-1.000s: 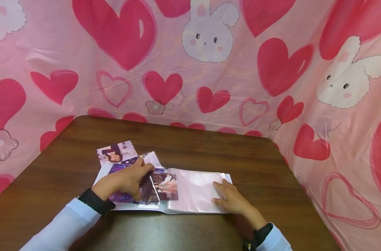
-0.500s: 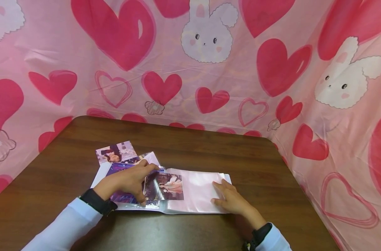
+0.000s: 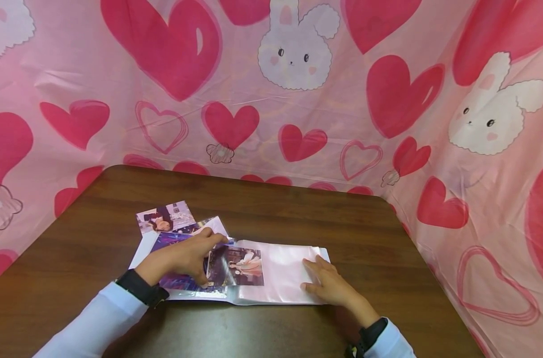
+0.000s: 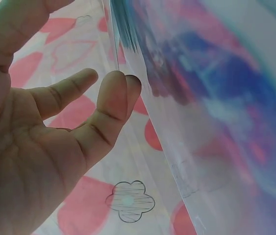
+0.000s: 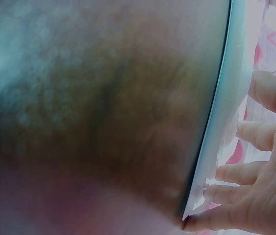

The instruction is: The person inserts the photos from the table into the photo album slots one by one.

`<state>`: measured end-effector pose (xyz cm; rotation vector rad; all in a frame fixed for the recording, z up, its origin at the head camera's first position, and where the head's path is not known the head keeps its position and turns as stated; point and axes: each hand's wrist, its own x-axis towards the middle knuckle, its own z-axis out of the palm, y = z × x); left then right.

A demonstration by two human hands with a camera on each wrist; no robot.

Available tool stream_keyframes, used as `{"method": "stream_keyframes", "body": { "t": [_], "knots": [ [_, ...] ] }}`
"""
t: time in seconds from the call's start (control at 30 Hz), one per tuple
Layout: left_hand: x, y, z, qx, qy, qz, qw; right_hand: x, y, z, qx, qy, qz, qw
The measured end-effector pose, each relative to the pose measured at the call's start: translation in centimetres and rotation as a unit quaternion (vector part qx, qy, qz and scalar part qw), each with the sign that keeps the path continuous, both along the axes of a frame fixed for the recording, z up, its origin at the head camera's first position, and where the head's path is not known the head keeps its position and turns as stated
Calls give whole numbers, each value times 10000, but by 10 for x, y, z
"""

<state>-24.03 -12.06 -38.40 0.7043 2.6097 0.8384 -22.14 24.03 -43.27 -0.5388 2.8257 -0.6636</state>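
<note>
An open photo album [image 3: 280,288] lies on the table, with a pale pink right page. A photo [image 3: 246,265] of a figure in light clothing spans the middle fold and reaches onto that page. My left hand [image 3: 186,259] holds this photo near its left end, fingers toward the far edge and thumb toward the near edge. Whether the photo's right part lies under a clear sleeve, I cannot tell. My right hand [image 3: 330,284] rests with spread, fairly straight fingers on the right page's outer edge. In the right wrist view, its fingers [image 5: 240,174] touch the album's edge.
Beyond the album's left page, a loose photo [image 3: 166,217] lies on the table, with other prints partly under it. A purple-blue picture [image 3: 177,282] covers the left page, partly hidden by my left hand. Heart-and-rabbit cloth [image 3: 253,74] hangs behind the brown table [image 3: 298,219].
My left hand and the photo have moved slightly right, so more of the photo lies over the right page. My right hand has stayed in place.
</note>
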Motion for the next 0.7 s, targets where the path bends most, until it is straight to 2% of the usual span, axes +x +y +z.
{"method": "stream_keyframes", "body": {
  "t": [0.23, 0.33, 0.5, 0.7],
  "knots": [
    [-6, 4, -6, 103, 106, -14, 9999, 0, 2, 1, -10, -24, 37, 10000],
    [-9, 6, -8, 291, 120, -26, 9995, 0, 3, 1, -11, -24, 76, 10000],
    [-11, 7, -9, 521, 218, -62, 9984, 0, 4, 0, -11, 24, 172, 9998],
    [-12, 9, -8, 581, 347, -101, 9977, -1, 4, 0, -12, 9, 158, 9999]
  ]
}}
